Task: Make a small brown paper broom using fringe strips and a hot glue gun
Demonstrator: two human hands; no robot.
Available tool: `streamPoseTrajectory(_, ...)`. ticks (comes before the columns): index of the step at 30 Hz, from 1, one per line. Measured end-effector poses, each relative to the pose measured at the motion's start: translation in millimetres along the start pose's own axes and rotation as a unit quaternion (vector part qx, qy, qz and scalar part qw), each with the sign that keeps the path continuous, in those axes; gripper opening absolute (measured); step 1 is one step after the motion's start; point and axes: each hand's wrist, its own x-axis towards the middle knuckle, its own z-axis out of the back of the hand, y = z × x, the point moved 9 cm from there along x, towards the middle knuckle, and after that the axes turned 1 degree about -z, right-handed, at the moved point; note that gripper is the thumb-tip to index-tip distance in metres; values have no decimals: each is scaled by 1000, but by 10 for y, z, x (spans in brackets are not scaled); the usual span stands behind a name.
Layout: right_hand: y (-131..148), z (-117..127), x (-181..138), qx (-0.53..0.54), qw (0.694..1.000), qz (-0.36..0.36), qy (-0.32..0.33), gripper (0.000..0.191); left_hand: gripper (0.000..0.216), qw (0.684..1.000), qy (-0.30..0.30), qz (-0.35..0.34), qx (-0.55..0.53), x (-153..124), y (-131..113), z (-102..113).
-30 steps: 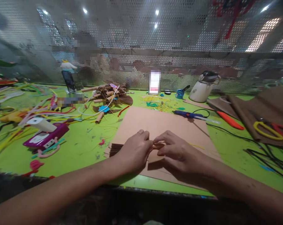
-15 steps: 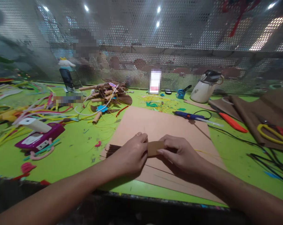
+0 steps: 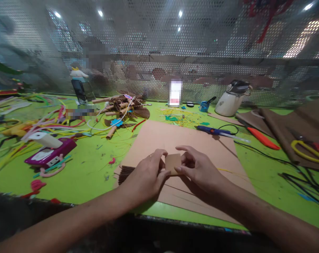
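Between my two hands is a small folded piece of brown paper (image 3: 173, 163), its flat face turned up. My left hand (image 3: 147, 175) pinches its left side with thumb and fingers. On the right edge, the thumb and fingertips of my right hand (image 3: 200, 170) close on the same piece. A pleated stack of dark brown paper edges (image 3: 126, 174) juts out to the left from behind my left hand; whether it joins the piece in my fingers is hidden. Underneath lies a large light-brown cardboard sheet (image 3: 154, 138).
A blue glue gun (image 3: 212, 130) lies on the cardboard's far right corner, its black cable trailing right. An orange cutter (image 3: 263, 138), scissors (image 3: 308, 151) and a kettle (image 3: 229, 100) stand or lie rightward. Leftward are a purple power strip (image 3: 50, 153) and brown paper fans (image 3: 127, 107).
The folded paper has tipped so more of its flat face shows. My left fingers have opened out from a tighter grip, thumb now at its lower edge. The view has shifted slightly.
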Motion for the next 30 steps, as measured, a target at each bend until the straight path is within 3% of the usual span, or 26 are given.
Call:
streamPoseTrajectory(2,11,3,-30,-15,1000,16,-8,57,33,999,-28,-20,11,-33,-20,9)
streamPoseTrajectory(4,32,1,-87,-30,998,43,-15,53,21,997,-29,-57,49,-61,-72,-27)
streamPoseTrajectory(6,68,-5,-159,-55,995,78,-20,37,13,991,-13,-91,93,-84,-116,-98)
streamPoseTrajectory(10,205,-25,-295,-157,974,163,-23,4,22,984,-11,-119,130,-112,-119,-183)
streamPoseTrajectory(13,296,-95,-352,-223,952,209,10,11,22,982,-22,-132,133,-134,-115,-220)
streamPoseTrajectory(17,299,-152,-371,-277,939,197,45,18,22,981,-36,-144,126,-167,-131,-231)
streamPoseTrajectory(24,334,-180,-435,-261,936,230,53,12,18,978,-33,-145,144,-225,-219,-232)
streamPoseTrajectory(30,330,-264,-492,-299,910,282,58,13,19,981,-30,-141,133,-328,-271,-224)
